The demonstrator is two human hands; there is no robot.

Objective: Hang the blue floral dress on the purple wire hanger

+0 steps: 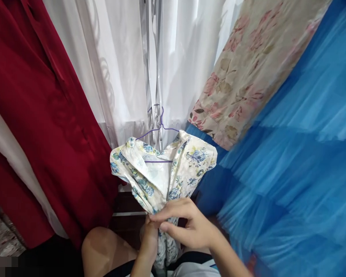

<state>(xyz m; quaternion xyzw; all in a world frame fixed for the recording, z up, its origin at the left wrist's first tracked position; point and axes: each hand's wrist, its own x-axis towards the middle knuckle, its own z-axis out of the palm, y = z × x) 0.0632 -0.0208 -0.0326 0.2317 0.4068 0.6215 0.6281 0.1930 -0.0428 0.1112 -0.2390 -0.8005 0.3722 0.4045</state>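
Observation:
A white dress (pixel 194 156) with blue and yellow flowers hangs in front of me on a thin purple hanger (pixel 168 128). Its V-shaped neck opening lies spread, showing the pale inside and the hanger's lower bar. Below the neck the cloth narrows and runs down toward my lap. My left hand (pixel 149 240) is closed around its left edge at the waist, the fingers mostly hidden. From the right, my right hand (pixel 187 221) reaches across, thumb and forefinger pinching the cloth close to my left thumb.
Long red cloth (pixel 54 115) hangs on the left, and a white curtain (pixel 118 69) behind. To the right hang a beige rose-print garment (pixel 239 88) and a blue tiered tulle garment (pixel 288 173). Grey straps (pixel 154 57) drop behind the hanger. My bare knee (pixel 100 250) is at lower left.

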